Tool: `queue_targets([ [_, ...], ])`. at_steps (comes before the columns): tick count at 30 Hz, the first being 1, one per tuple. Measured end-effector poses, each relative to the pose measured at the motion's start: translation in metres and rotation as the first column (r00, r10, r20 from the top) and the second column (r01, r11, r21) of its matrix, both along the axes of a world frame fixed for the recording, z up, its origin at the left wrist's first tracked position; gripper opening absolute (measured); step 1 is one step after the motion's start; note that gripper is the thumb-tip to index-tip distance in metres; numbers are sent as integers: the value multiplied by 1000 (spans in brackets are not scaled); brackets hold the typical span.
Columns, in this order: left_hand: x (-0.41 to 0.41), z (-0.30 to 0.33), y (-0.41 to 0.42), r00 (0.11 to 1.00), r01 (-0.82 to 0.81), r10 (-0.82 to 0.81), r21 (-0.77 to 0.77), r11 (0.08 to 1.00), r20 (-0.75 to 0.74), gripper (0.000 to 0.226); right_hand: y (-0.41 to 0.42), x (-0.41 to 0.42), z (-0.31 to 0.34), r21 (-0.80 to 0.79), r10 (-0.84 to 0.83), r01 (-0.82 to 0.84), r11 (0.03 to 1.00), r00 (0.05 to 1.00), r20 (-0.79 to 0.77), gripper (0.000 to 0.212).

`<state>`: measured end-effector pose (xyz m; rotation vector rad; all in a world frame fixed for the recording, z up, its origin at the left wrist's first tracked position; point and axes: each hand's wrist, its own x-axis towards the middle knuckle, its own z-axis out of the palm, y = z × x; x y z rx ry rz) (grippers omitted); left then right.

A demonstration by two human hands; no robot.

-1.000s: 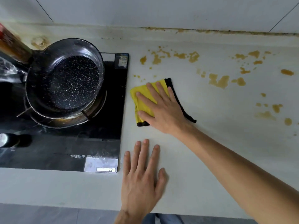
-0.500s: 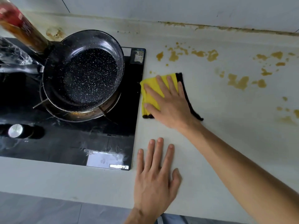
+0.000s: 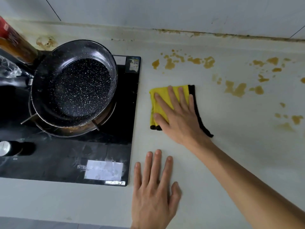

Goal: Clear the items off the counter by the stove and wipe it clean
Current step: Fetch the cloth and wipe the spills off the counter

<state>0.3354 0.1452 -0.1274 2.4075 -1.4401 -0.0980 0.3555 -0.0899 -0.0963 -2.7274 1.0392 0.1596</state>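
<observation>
A folded yellow cloth (image 3: 160,98) with a black edge lies on the pale counter (image 3: 239,154) just right of the stove. My right hand (image 3: 179,118) presses flat on the cloth with its fingers spread, covering most of it. My left hand (image 3: 153,190) rests palm down on the bare counter near the front edge, holding nothing. Brown stains (image 3: 236,89) are spattered over the counter behind and to the right of the cloth.
A black stove top (image 3: 115,133) fills the left side, with a speckled black pan (image 3: 74,83) on its burner. A bottle with a red label (image 3: 14,45) stands at the far left beside the pan. A stained seam (image 3: 214,34) runs along the wall.
The right hand and cloth have slid a little towards the front of the counter, away from the stains. The view has shifted. The left hand stays flat on the counter.
</observation>
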Motion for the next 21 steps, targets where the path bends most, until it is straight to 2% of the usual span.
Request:
queue_targets([
  [5, -1, -1, 0, 1000, -18, 18, -19, 1000, 23, 82, -54, 69, -2, 67, 34, -37, 997, 998, 51, 66],
  [10, 1, 1, -3, 1000, -8, 8, -31, 999, 13, 81, -110, 57, -4, 62, -101, 100, 993, 995, 25, 68],
  [14, 1, 3, -2, 1000, -1, 1, -21, 1000, 1, 79, -94, 3, -4, -1, -170, 170, 985, 985, 25, 68],
  [18, 2, 10, -7, 1000, -11, 11, -13, 1000, -21, 75, -47, -29, -9, -56, -124, 124, 991, 992, 13, 69],
  [21, 19, 23, -30, 999, -4, 1, -60, 998, -49, 64, -42, -26, -15, -48, -123, 124, 991, 992, 29, 70],
])
